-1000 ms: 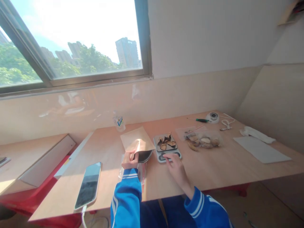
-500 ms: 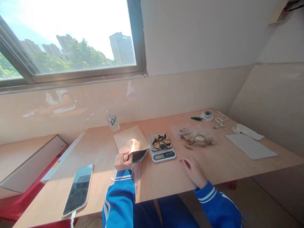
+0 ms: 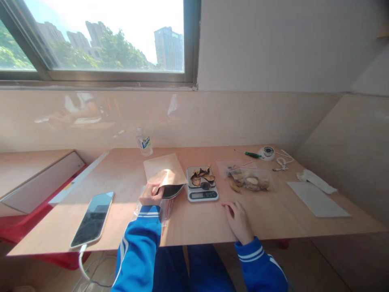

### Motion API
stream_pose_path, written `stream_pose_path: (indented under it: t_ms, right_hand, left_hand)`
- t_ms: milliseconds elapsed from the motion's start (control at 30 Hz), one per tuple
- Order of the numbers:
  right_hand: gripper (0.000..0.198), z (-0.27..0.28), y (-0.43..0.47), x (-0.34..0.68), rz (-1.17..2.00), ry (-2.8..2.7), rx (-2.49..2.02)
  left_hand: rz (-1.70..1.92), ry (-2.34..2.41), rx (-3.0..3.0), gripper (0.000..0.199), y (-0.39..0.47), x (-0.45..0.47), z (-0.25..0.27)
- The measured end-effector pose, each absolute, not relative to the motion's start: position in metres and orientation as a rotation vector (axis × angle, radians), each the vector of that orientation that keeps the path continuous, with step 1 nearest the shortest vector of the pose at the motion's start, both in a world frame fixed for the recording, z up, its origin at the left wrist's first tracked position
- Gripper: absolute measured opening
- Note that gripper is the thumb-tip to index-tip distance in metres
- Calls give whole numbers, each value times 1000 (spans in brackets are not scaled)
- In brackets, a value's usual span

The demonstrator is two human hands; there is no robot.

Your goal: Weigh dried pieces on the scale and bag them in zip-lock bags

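1. Centrally, a brown paper bag [image 3: 165, 168] lies on the table [image 3: 191, 223], just left of a digital scale [image 3: 203, 196], its near edge gaping, dark inside.
2. Left hand [image 3: 151, 194] grips that edge, fingers closed on it; clear plastic bag [image 3: 165, 213] partly under the wrist.
3. Dried slices [image 3: 196, 181] heaped on the scale's plate.
4. Right hand [image 3: 239, 219] near the scale's front right corner, fingers loosely curled, partly open.
5. Right of scale: bagged dried pieces [image 3: 257, 178].
6. Outlying: bottle [image 3: 144, 142] behind paper bag; phone [image 3: 92, 220] at left, cable [image 3: 81, 259] attached; green-handled screwdriver [image 3: 252, 155] far right.

1 bottle [image 3: 145, 144], 1 phone [image 3: 92, 220], 1 green-handled screwdriver [image 3: 252, 155]
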State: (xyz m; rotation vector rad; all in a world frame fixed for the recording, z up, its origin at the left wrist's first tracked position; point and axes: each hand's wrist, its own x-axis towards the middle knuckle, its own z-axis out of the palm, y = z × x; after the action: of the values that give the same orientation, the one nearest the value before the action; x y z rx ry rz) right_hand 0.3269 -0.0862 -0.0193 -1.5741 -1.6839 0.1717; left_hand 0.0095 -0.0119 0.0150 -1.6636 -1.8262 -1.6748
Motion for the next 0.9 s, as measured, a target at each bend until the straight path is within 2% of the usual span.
stream_pose_path:
  t_ms: [133, 400, 600, 900]
  right_hand:
    - [26, -21, -87, 327, 141, -1687, -1594]
    - [37, -1, -65, 287, -139, -1862, -1632]
    - [33, 12, -36, 278, -140, -1839, -1597]
    - [28, -8, -68, 294, -52, -1686, -1506]
  left_hand:
    - [-1666, -1828, -1672, 17, -10, 8, 14]
    - [-1655, -1834, -1725, 20, -1, 2, 9]
    - [-1635, -1841, -1741, 22, 0, -2, 4]
    - [-1615, -1925, -1514, 14, 11, -5, 1]
